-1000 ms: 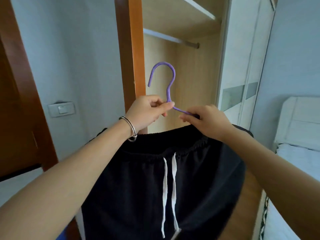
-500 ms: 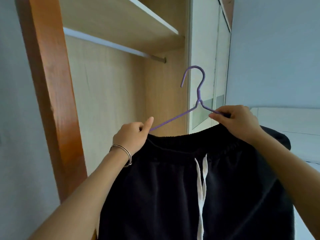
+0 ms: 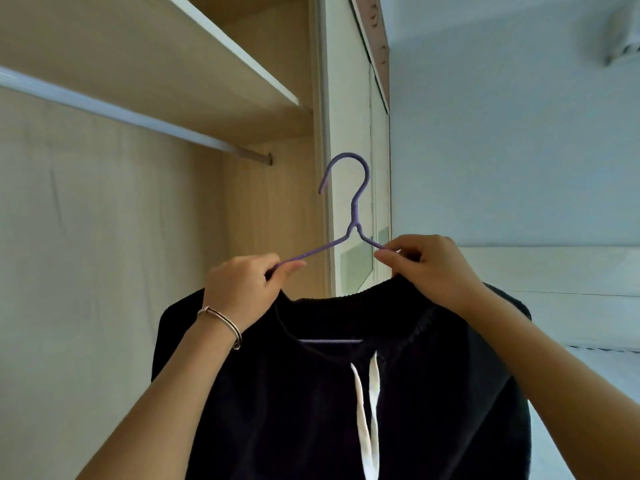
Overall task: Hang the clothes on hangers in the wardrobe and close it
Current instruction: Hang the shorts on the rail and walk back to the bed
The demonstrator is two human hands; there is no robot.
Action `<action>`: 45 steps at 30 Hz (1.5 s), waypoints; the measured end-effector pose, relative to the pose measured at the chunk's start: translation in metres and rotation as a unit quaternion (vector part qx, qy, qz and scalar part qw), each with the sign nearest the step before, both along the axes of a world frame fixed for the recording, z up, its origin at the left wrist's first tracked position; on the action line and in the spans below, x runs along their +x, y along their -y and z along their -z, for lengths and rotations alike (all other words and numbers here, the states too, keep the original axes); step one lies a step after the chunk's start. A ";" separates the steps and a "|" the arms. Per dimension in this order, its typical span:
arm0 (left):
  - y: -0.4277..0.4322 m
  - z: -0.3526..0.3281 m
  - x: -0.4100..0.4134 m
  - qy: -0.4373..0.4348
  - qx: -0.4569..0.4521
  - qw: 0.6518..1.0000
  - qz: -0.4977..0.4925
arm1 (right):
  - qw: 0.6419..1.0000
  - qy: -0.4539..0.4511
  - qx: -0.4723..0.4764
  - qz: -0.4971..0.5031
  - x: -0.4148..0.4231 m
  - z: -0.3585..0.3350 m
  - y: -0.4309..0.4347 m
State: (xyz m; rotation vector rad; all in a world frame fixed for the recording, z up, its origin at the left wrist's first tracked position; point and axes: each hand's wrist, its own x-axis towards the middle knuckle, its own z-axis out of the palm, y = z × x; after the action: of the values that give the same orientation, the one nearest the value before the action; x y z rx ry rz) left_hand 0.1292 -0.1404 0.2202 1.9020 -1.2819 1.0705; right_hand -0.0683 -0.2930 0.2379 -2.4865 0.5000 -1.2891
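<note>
A purple hanger (image 3: 354, 209) carries black shorts (image 3: 332, 403) with white drawstrings, held up in front of the open wardrobe. My left hand (image 3: 242, 292) pinches the hanger's left arm, a bracelet on its wrist. My right hand (image 3: 429, 268) pinches the right arm at the waistband. The hook points left, below and to the right of the metal clothes rail (image 3: 138, 119). The hanger's lower bar shows inside the waistband.
A wooden shelf (image 3: 194, 60) runs above the rail. The white sliding wardrobe door (image 3: 349, 174) stands just behind the hook. A pale wall fills the right side, with a white bed headboard (image 3: 561, 292) low on the right.
The hanger with the shorts has risen and come nearer the rail. My left hand slid along the left arm toward the neck and now pinches it. The view has tilted up.
</note>
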 end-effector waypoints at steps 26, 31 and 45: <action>0.052 -0.058 0.193 -0.019 -0.091 0.994 -0.057 | 0.984 -0.034 -0.173 -0.010 0.230 -0.062 0.117; 0.047 -0.074 0.224 -0.075 -0.102 0.985 -0.119 | 0.966 -0.115 -0.079 -0.217 0.258 -0.097 0.142; 0.080 -0.158 0.337 -0.145 -0.131 0.966 -0.172 | 0.990 0.033 -0.133 -0.041 0.351 -0.138 0.140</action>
State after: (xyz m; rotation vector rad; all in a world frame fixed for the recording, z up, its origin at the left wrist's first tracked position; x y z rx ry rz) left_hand 0.4659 -0.2205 0.3779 2.0231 -0.6294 1.0196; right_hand 0.2825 -0.4329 0.3764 -2.6328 0.2182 -1.4855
